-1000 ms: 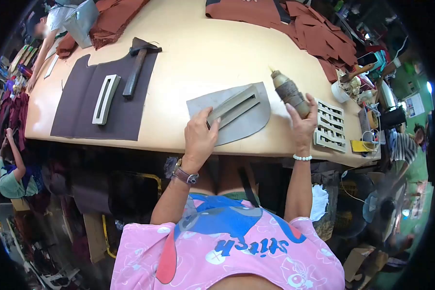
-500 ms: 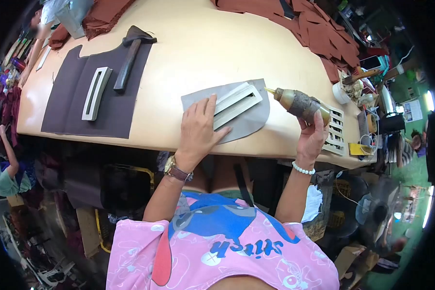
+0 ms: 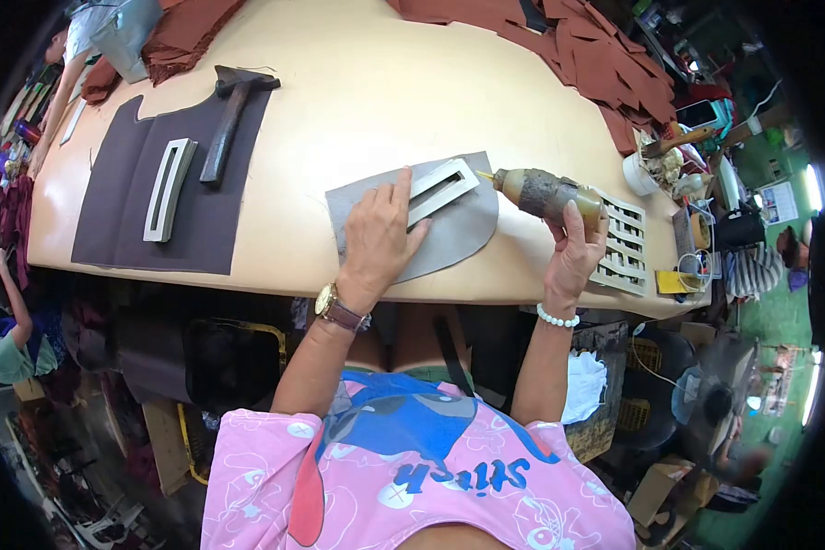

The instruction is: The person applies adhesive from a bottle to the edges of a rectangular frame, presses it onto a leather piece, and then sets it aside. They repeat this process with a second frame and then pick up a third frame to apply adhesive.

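My left hand lies with fingers stretched over the left part of a pale slotted strip, thumb spread along its near edge. The strip, with one long slot, rests on a grey rounded piece of material. Part of the strip is hidden beneath the hand. In my right hand is a brownish glue bottle with a dark rough wrap. Its thin yellow nozzle points left, close to the strip's right end; whether it touches cannot be made out.
On the left, a dark panel carries another slotted strip and a hammer. More slotted pieces lie at right, near a white tub with a brush. Rust-brown pieces are piled behind. Another person's arm reaches in at far left.
My right hand has brought the glue bottle left and turned it more level, its nozzle nearer the strip's end. My left hand stays on the strip. The whole view has shifted slightly.
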### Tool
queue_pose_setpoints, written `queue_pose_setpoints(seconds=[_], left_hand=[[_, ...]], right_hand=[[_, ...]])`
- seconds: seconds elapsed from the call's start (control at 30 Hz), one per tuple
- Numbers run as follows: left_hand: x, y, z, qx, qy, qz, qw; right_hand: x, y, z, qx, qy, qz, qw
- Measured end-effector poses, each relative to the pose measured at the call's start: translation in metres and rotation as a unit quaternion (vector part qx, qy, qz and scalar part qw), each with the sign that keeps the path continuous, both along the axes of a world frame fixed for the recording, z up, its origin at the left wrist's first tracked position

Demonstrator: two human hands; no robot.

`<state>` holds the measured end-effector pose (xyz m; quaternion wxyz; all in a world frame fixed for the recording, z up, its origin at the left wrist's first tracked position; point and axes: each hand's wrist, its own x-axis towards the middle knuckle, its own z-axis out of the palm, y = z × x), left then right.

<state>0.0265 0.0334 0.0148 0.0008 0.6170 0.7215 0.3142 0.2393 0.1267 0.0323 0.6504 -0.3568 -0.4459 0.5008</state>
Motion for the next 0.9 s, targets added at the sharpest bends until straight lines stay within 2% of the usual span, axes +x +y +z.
queue_pose_setpoints(seconds=[0.1,0.3,0.6,0.9], left_hand=[[0.001,0.0,-0.003,-0.003,0.003,0.005,1.0],[-0.006,-0.022,0.003,0.019,-0.068,0.032,0.997],[-0.031,-0.06,-0.017,0.071,-0.148,0.0,0.986],[-0.028,-0.059,-0.021,0.098,-0.153,0.02,0.983]], right_hand=[[-0.007,0.002,0.001,0.016,-0.014,-0.001,1.0],[-0.017,0.012,-0.003,0.039,-0.058,-0.02,0.997],[-0.018,0.02,-0.007,0.009,-0.053,-0.019,0.998],[-0.017,0.023,-0.011,0.021,-0.043,-0.011,0.999]])
